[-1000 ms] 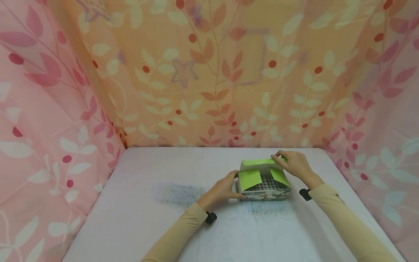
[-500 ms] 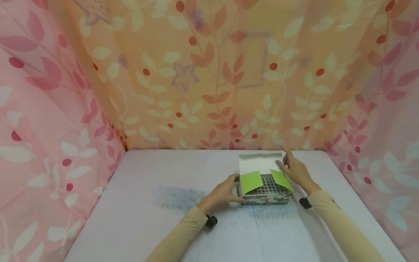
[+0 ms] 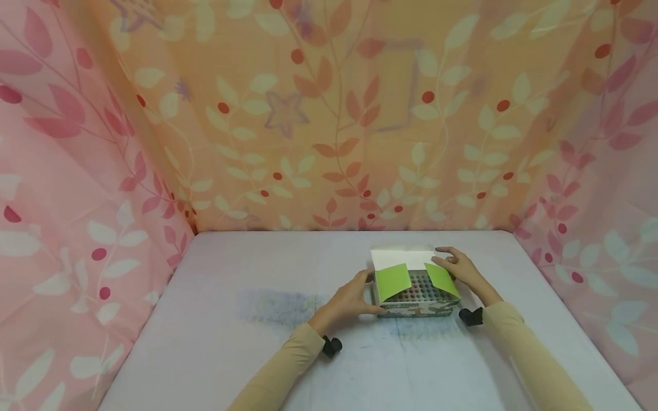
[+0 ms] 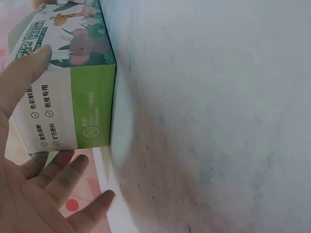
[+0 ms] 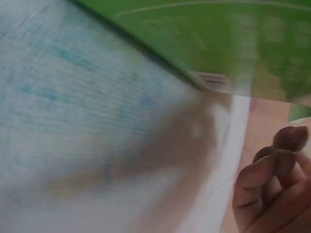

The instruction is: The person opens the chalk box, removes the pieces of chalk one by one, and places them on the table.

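A cardboard chalk box (image 3: 418, 309) with green flaps and printed animals stands on the table, right of the middle. Its lid (image 3: 401, 260) leans backward, white inside facing up, and the side flaps (image 3: 393, 281) spread over rows of round stick ends (image 3: 420, 285). My left hand (image 3: 345, 299) grips the left end; in the left wrist view its thumb lies on the printed front and fingers reach behind the box. At the lid's right edge is my right hand (image 3: 461, 269), thumb and index tips touching or very near it; the right wrist view shows bent fingers beside the green end.
The white table cover (image 3: 247, 359) bears bluish smudges (image 3: 283, 305) left of and below the box. Pink and orange patterned curtains (image 3: 288, 142) rise behind and at both sides. A black wrist camera (image 3: 331, 345) sits at the left cuff.
The lid has swung from folded over the box to upright, then back. My right hand moved from the lid's top edge to its right edge. The left hand stays on the box.
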`<state>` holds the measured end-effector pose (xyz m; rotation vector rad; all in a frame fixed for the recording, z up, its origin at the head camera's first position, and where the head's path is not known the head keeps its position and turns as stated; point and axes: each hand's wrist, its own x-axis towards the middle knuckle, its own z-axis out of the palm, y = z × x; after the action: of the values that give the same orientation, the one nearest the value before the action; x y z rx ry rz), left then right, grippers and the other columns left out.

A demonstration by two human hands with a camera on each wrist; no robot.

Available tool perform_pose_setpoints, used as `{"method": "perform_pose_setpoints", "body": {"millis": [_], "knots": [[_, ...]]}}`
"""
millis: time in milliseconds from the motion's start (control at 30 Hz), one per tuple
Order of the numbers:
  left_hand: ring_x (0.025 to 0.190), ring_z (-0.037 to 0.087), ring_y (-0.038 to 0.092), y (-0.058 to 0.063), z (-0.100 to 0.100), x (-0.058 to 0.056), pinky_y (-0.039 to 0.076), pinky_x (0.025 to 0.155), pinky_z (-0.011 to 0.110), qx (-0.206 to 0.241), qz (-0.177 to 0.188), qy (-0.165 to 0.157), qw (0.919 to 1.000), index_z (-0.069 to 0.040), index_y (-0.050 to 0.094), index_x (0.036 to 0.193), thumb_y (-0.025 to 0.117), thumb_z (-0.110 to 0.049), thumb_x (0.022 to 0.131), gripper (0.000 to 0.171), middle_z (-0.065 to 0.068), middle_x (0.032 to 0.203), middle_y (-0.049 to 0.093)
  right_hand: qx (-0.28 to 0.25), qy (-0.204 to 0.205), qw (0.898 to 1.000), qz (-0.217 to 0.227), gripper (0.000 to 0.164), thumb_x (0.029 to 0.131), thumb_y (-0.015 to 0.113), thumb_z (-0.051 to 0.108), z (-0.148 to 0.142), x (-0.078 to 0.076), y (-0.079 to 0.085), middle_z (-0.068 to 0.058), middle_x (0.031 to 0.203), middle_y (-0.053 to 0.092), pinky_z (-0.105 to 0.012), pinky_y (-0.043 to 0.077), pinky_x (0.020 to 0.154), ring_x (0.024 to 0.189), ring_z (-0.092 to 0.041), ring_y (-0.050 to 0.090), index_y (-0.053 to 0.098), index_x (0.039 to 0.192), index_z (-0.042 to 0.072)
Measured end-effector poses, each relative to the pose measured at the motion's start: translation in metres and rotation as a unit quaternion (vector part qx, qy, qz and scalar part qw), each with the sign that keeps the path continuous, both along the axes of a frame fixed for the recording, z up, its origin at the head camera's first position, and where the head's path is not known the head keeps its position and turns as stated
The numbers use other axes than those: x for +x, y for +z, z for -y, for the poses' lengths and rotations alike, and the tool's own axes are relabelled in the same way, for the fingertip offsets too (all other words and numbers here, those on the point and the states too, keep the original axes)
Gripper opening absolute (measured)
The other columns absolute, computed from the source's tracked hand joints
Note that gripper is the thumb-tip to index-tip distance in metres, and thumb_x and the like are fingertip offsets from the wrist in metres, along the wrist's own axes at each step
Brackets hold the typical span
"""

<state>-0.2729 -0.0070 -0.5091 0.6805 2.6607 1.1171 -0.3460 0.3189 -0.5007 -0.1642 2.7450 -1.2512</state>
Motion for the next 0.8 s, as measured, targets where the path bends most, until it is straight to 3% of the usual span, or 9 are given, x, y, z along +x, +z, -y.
{"method": "perform_pose_setpoints", "body": {"millis": [133,267,367,500,567,700,800], "knots": [[0.127,0.018,0.042,0.000,0.000,0.003,0.041,0.097,0.040,0.024,0.008,0.000,0.9997,-0.019,0.021,0.146,0.078,-0.048,0.067,0.102,0.001,0.141,0.038,0.060,0.010,0.997,-0.057,0.058,0.093,0.050,0.043,0.004,0.011,0.011,-0.010,0.074,0.054,-0.031,0.041,0.049,0.053,-0.018,0.048,0.039,0.136,0.004],[0.115,0.024,0.048,0.007,-0.002,0.010,0.046,0.086,0.035,0.050,0.004,0.003,0.9987,-0.015,0.015,0.147,0.075,-0.049,0.070,0.104,0.008,0.131,0.041,0.099,0.014,0.990,-0.104,0.053,0.097,0.046,0.035,0.007,0.031,0.031,-0.020,0.092,0.060,-0.033,0.046,0.056,0.064,-0.022,0.058,0.038,0.135,-0.002],[0.106,0.025,0.052,0.018,-0.006,0.017,0.046,0.077,0.031,0.061,-0.006,0.017,0.9980,-0.015,0.014,0.147,0.071,-0.053,0.073,0.101,0.009,0.122,0.043,0.115,0.014,0.989,-0.094,0.053,0.098,0.042,0.035,0.011,0.053,0.051,-0.025,0.098,0.061,-0.034,0.048,0.059,0.071,-0.026,0.062,0.037,0.135,-0.002],[0.105,0.020,0.051,0.025,-0.017,0.021,0.046,0.077,0.031,0.052,-0.046,0.048,0.9964,-0.017,0.021,0.145,0.069,-0.055,0.074,0.094,0.007,0.122,0.044,0.130,0.023,0.990,-0.058,0.059,0.097,0.041,0.040,0.023,0.079,0.071,-0.030,0.111,0.057,-0.042,0.050,0.067,0.086,-0.036,0.064,0.031,0.139,-0.001],[0.105,0.016,0.049,0.024,-0.023,0.021,0.046,0.079,0.031,0.047,-0.064,0.063,0.9948,-0.016,0.023,0.144,0.069,-0.054,0.075,0.091,0.006,0.123,0.044,0.138,0.037,0.988,-0.054,0.069,0.093,0.050,0.044,0.030,0.088,0.074,-0.032,0.118,0.053,-0.049,0.049,0.072,0.095,-0.041,0.060,0.028,0.141,0.000],[0.093,0.014,0.050,0.020,-0.030,0.021,0.046,0.073,0.026,0.091,-0.063,0.084,0.9904,-0.012,0.022,0.144,0.069,-0.047,0.079,0.087,0.007,0.117,0.043,0.146,0.059,0.985,-0.071,0.085,0.081,0.069,0.041,0.040,0.098,0.072,-0.034,0.126,0.046,-0.054,0.048,0.078,0.106,-0.048,0.053,0.027,0.141,-0.003],[0.084,0.014,0.049,0.018,-0.030,0.023,0.044,0.065,0.024,0.141,-0.048,0.094,0.9843,-0.011,0.019,0.144,0.068,-0.042,0.081,0.085,0.008,0.109,0.044,0.136,0.034,0.986,-0.085,0.076,0.082,0.069,0.037,0.040,0.102,0.065,-0.034,0.124,0.047,-0.052,0.049,0.077,0.105,-0.049,0.053,0.034,0.138,-0.003]]}}
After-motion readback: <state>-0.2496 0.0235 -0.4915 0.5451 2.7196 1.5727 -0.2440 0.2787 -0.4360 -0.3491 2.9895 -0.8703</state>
